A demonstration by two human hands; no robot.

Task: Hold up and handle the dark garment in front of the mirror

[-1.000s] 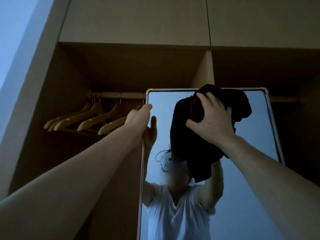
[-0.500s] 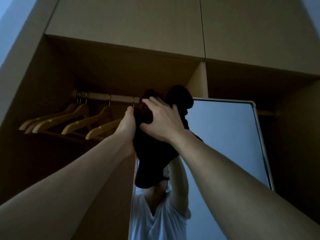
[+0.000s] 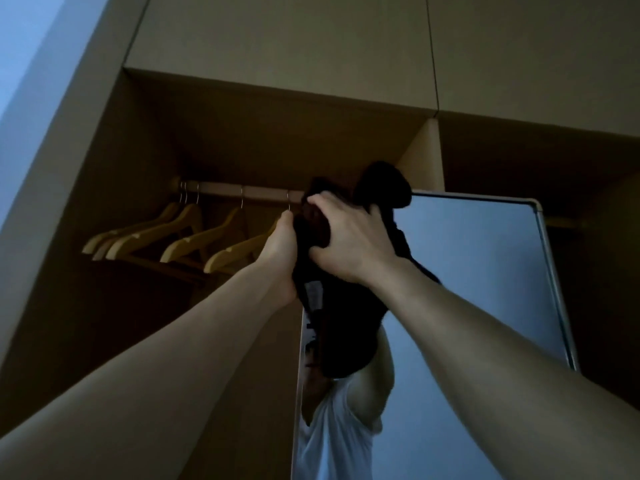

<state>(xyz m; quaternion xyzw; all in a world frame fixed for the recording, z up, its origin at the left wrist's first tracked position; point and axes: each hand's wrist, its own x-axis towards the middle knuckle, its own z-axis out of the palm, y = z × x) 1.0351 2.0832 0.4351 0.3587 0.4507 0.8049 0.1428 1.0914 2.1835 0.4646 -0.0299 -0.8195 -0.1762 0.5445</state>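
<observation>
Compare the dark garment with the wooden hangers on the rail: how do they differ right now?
The dark garment is bunched and gripped by both hands; the wooden hangers hang untouched in a row. The garment is near black and limp, the hangers pale and rigid. Both sit beside the rail.

Two bare forearms, no sleeves, watch or rings showing on left hand [image 3: 278,251] or right hand [image 3: 349,244]. In mirror [image 3: 485,271] reflection, white short-sleeved T-shirt [image 3: 329,441].
</observation>
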